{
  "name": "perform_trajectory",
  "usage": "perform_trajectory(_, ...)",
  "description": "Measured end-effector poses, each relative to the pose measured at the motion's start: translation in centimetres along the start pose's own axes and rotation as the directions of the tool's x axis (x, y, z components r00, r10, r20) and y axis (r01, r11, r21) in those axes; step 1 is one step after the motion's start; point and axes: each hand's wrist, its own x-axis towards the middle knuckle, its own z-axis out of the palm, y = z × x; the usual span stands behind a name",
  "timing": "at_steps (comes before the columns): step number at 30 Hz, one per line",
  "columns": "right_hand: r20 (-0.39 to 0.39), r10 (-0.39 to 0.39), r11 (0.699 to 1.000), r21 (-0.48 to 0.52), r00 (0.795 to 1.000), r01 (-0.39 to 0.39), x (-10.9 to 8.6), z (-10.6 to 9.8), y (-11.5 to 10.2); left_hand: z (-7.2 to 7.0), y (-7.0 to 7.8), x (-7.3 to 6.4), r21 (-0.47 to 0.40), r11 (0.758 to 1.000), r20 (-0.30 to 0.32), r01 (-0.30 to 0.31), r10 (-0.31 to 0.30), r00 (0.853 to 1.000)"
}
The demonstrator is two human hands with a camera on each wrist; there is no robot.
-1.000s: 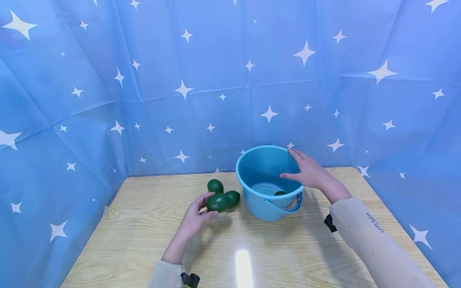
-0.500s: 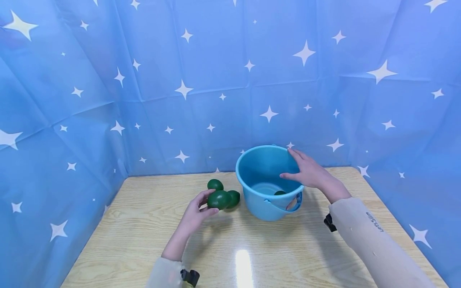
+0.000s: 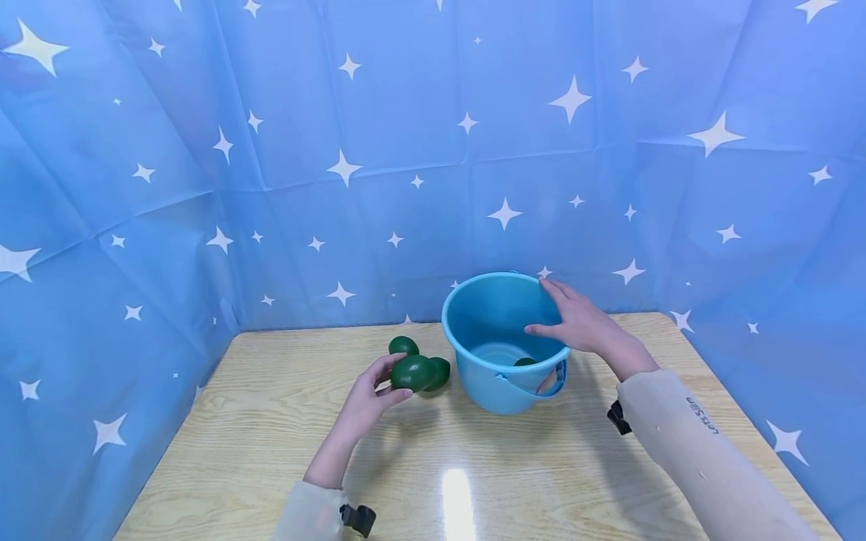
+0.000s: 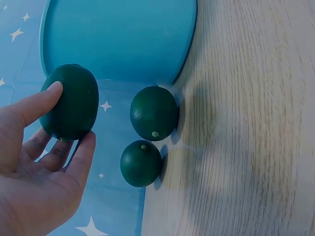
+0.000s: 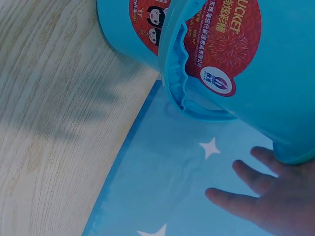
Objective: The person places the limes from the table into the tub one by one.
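My left hand (image 3: 368, 394) holds a dark green lime (image 3: 414, 373) between thumb and fingertips, raised above the table and left of the bucket. The left wrist view shows the thumb on one side of this lime (image 4: 74, 103) and fingertips beneath it. Two more limes, one nearer the bucket (image 4: 154, 114) and one farther off (image 4: 141, 163), lie on the table. My right hand (image 3: 585, 323) rests over the right rim of the light blue bucket (image 3: 504, 391), its fingers straight and spread, the thumb over the inside. Another lime (image 3: 525, 362) shows partly at the bucket's bottom.
The bucket's handle (image 3: 556, 385) hangs down at its front right. A red label (image 5: 226, 44) is on the bucket's outside. The wooden table (image 3: 257, 451) ends at a blue starry curtain (image 3: 379, 225) behind and at both sides.
My left hand has raised the held lime slightly, up and a little to the right. The right hand and the bucket have stayed in place.
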Motion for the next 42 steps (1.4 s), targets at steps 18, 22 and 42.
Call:
perform_trajectory(18, 0.000, 0.000, 1.000, 0.001, 1.000, 0.000, 0.1, 0.0, 0.1, 0.0, 0.3, 0.0, 0.004, 1.000, 0.010, -0.022, 0.022, 1.000)
perform_trajectory(22, 0.000, 0.001, 1.000, 0.000, 1.000, -0.001, 0.1, 0.0, 0.1, 0.0, 0.4, 0.0, 0.006, 1.000, 0.008, -0.022, 0.022, 1.000)
perform_trajectory(42, -0.001, 0.004, 1.000, 0.011, 1.000, -0.004, 0.0, 0.1, 0.1, 0.1, 1.1, 0.1, 0.007, 1.000, 0.023, -0.026, 0.026, 0.999)
